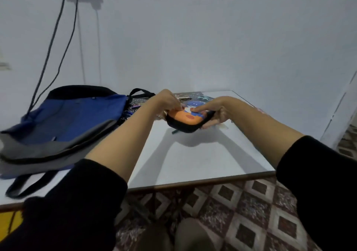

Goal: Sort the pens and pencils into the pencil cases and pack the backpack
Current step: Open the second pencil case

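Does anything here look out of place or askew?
One thing: a thin green tip, maybe a pencil, sticks out under the orange pencil case that the left hand and right hand hold above the table. It seems not fully tucked in.
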